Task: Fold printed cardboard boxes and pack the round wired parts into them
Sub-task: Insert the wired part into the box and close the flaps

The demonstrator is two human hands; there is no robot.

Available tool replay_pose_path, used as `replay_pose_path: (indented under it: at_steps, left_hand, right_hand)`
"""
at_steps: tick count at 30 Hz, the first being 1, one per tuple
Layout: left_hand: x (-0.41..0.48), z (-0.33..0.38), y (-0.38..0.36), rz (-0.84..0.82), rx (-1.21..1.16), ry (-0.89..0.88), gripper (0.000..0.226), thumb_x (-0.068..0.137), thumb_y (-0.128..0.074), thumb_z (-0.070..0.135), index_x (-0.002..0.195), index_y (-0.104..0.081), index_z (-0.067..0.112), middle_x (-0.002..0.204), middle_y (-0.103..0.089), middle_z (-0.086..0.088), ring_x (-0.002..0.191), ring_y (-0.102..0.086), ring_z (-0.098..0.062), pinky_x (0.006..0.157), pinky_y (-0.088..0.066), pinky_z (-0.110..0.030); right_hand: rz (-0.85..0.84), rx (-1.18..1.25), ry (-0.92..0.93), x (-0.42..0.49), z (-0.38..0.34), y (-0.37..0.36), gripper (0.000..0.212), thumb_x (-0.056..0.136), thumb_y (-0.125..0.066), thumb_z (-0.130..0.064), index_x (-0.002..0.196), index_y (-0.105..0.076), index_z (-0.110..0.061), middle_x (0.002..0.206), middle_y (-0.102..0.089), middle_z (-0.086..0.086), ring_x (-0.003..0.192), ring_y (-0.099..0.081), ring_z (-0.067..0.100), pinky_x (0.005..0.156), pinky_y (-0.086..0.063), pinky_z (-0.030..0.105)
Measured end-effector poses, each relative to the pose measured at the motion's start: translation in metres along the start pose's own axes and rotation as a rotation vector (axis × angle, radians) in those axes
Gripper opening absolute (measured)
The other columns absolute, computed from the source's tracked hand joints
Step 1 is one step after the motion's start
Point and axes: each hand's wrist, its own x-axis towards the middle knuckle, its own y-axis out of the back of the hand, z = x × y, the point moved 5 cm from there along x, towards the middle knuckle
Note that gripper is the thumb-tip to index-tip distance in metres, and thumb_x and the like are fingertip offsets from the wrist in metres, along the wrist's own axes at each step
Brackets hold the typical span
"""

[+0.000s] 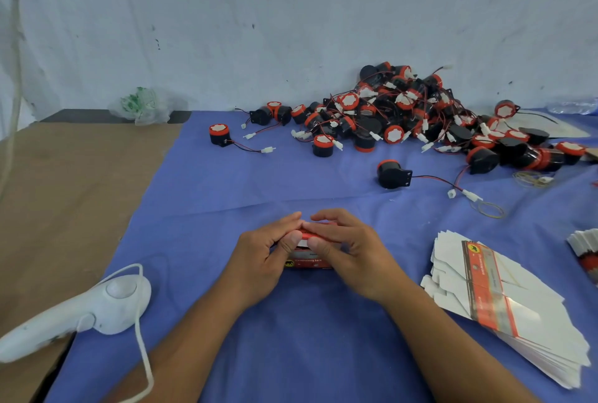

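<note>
The desk (64, 192) is a plain brown board, and a blue cloth (291, 338), creased in soft folds, covers all but its left side. Behind it stands a scuffed, whitish wall (291, 14).

At the middle of the near half, both hands are curled round a small red printed cardboard box (307, 261) resting on the cloth. The left hand (265, 253) grips its left end and the right hand (349, 250) its right end, with both thumbs bent down onto the top. Fingers hide most of the box, so I cannot tell whether anything is inside.

Against the far edge, right of centre, lies a tangled heap of round wired parts (404, 111), black drums with red rims, thin red and black leads and white plugs. One lone part (393, 174) sits apart, nearer the hands.

Along the right edge a fanned stack of flat box blanks (517, 305) shows glossy white card with a red printed band; a second stack (585, 253) is cut off by the frame. Thin rubber bands (488, 210) lie between the blanks and the heap.

At the near left corner rests a smooth white handheld device (97, 308) with a looping cord, and a crumpled clear plastic bag (142, 106) sits at the far left edge.
</note>
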Motion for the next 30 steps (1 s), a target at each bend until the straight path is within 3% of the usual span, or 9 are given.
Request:
replay_pose_path:
  at_steps: [4,10,13,17,20,22,24,26,30]
  left_hand:
    - [-0.001,0.001,0.001,-0.013,-0.011,-0.016,0.036,0.099,-0.055,0.012,0.13,-0.054,0.032,0.135,-0.05,0.019,0.12,-0.039,0.026,0.101,-0.031,-0.002]
    - [-0.003,-0.001,0.004,0.025,-0.035,-0.035,0.031,0.095,-0.06,0.004,0.123,-0.067,0.016,0.134,-0.057,0.012,0.122,-0.048,0.015,0.104,-0.037,-0.009]
    - [-0.004,0.0,0.008,0.061,-0.036,-0.019,0.03,0.092,-0.065,0.003,0.12,-0.069,0.012,0.13,-0.061,0.01,0.123,-0.053,0.006,0.106,-0.04,-0.015]
    - [-0.004,0.005,0.006,-0.001,0.243,-0.208,0.035,0.091,-0.066,0.006,0.125,-0.063,-0.001,0.137,-0.057,-0.007,0.132,-0.05,-0.018,0.112,-0.035,-0.025]
    - [-0.008,-0.001,0.006,-0.102,0.258,-0.169,0.052,0.089,-0.071,0.022,0.135,-0.055,0.003,0.147,-0.046,-0.001,0.139,-0.04,-0.013,0.116,-0.029,-0.024]
    - [-0.007,0.0,0.005,-0.074,0.322,-0.211,0.048,0.086,-0.074,0.012,0.13,-0.059,0.0,0.142,-0.051,-0.007,0.136,-0.045,-0.022,0.114,-0.032,-0.029]
    - [-0.005,0.0,0.003,-0.026,0.364,-0.237,0.041,0.082,-0.076,0.005,0.121,-0.065,-0.003,0.134,-0.059,-0.013,0.13,-0.05,-0.031,0.109,-0.038,-0.036]
    - [-0.004,-0.001,0.004,-0.006,0.326,-0.228,0.038,0.083,-0.076,0.005,0.119,-0.068,-0.001,0.133,-0.06,-0.012,0.131,-0.049,-0.029,0.11,-0.037,-0.032]
    - [-0.006,-0.007,0.004,-0.041,0.262,-0.207,0.039,0.087,-0.072,0.007,0.126,-0.065,0.006,0.142,-0.051,-0.004,0.139,-0.038,-0.022,0.115,-0.025,-0.017]
  right_hand:
    - [-0.001,-0.098,0.059,0.0,-0.006,-0.001,0.028,0.097,-0.064,-0.019,0.124,-0.071,-0.02,0.122,-0.063,-0.003,0.117,-0.058,0.018,0.099,-0.049,0.04]
    - [0.003,-0.376,0.231,0.002,-0.02,0.0,0.025,0.096,-0.065,-0.02,0.119,-0.074,-0.016,0.114,-0.069,0.001,0.099,-0.061,0.023,0.093,-0.041,0.033]
    - [-0.069,-0.4,0.232,0.0,-0.02,-0.005,0.031,0.1,-0.059,-0.021,0.129,-0.068,-0.015,0.132,-0.062,0.004,0.117,-0.055,0.027,0.104,-0.042,0.03]
    - [-0.185,-0.451,0.219,-0.006,-0.013,-0.009,0.042,0.104,-0.051,-0.028,0.143,-0.054,-0.015,0.155,-0.041,0.005,0.143,-0.035,0.026,0.117,-0.031,0.037]
    - [-0.186,-0.407,0.169,-0.008,-0.003,-0.012,0.045,0.103,-0.054,-0.022,0.148,-0.048,-0.02,0.163,-0.025,0.0,0.151,-0.02,0.02,0.122,-0.021,0.03]
    - [-0.082,-0.322,0.161,-0.008,-0.001,-0.011,0.043,0.098,-0.063,-0.013,0.14,-0.057,-0.017,0.157,-0.035,-0.001,0.146,-0.032,0.016,0.118,-0.026,0.021]
    - [0.107,-0.228,0.171,-0.007,-0.001,-0.002,0.033,0.087,-0.075,-0.009,0.12,-0.073,-0.013,0.139,-0.053,-0.002,0.125,-0.055,0.011,0.106,-0.041,0.018]
    - [0.204,-0.171,0.194,-0.006,-0.002,0.004,0.024,0.081,-0.079,-0.01,0.105,-0.078,-0.014,0.122,-0.062,-0.004,0.108,-0.061,0.006,0.096,-0.045,0.013]
    - [0.062,-0.332,0.245,-0.006,0.002,-0.007,0.026,0.091,-0.069,-0.015,0.116,-0.074,-0.016,0.131,-0.062,0.0,0.13,-0.053,0.015,0.105,-0.042,0.021]
